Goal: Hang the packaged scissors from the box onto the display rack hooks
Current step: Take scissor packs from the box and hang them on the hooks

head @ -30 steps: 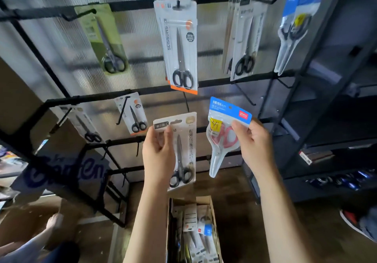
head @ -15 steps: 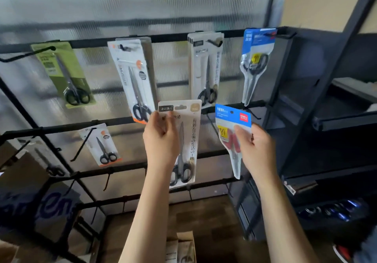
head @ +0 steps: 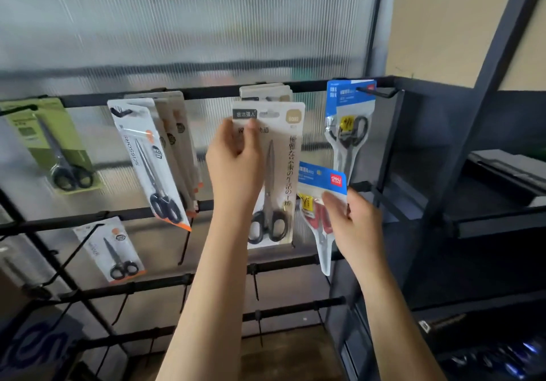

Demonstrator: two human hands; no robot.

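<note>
My left hand (head: 236,162) grips a beige card pack of black-handled scissors (head: 280,174) near its top, held up in front of matching beige packs (head: 266,91) that hang on the top rail (head: 206,92) of the black display rack. My right hand (head: 354,227) pinches a blue-topped clear pouch with red-handled scissors (head: 320,197), lower and to the right. A similar blue pouch (head: 350,121) hangs on the top right hook (head: 381,94). The box is out of view.
White and orange packs (head: 150,162) and a green pack (head: 56,150) hang further left on the top rail; a small pack (head: 113,253) hangs on a lower rail. Bare hooks stick out from the lower rails. Dark shelving (head: 487,188) stands at the right.
Both hands have risen with their packs; the beige pack now sits level with the top rail's beige packs. The view has tilted up, and the box has dropped out of sight.
</note>
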